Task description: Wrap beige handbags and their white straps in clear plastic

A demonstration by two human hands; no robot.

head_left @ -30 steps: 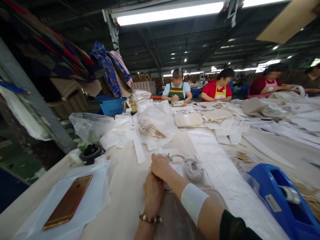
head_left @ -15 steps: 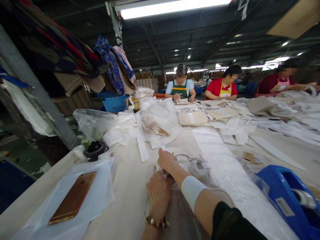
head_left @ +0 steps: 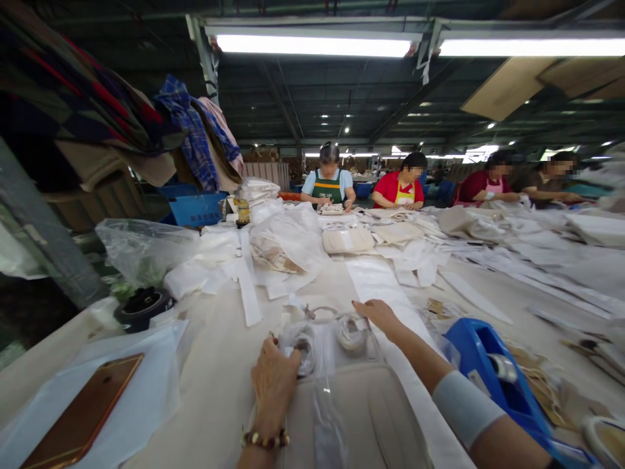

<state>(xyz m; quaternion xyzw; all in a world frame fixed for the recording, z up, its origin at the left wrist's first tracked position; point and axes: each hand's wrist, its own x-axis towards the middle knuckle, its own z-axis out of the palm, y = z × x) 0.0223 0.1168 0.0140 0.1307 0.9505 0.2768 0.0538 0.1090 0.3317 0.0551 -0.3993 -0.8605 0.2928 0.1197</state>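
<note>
A beige bag (head_left: 359,397) lies flat in front of me, with a strip of clear plastic (head_left: 325,384) down its middle. Two round coils, the left coil (head_left: 303,348) and the right coil (head_left: 351,332), look wrapped in clear film near its top. My left hand (head_left: 275,378) is closed on the bag's upper left edge, its thumb against the left coil; the fingertips are partly hidden. At the upper right corner, beside the right coil, my right hand (head_left: 383,317) has its fingers stretched out. Whether it touches the bag I cannot tell.
A blue tape dispenser (head_left: 483,365) stands to the right. On the left, a phone (head_left: 85,413) lies on white sheets (head_left: 151,384), with a black round object (head_left: 144,307) behind. Plastic bags (head_left: 288,238) and fabric pieces cover the far table. Several people sit across from me.
My hands, close together over the bag's top before, are now apart, the right one moved right. Both coils and the plastic strip have come into sight. The view has turned right.
</note>
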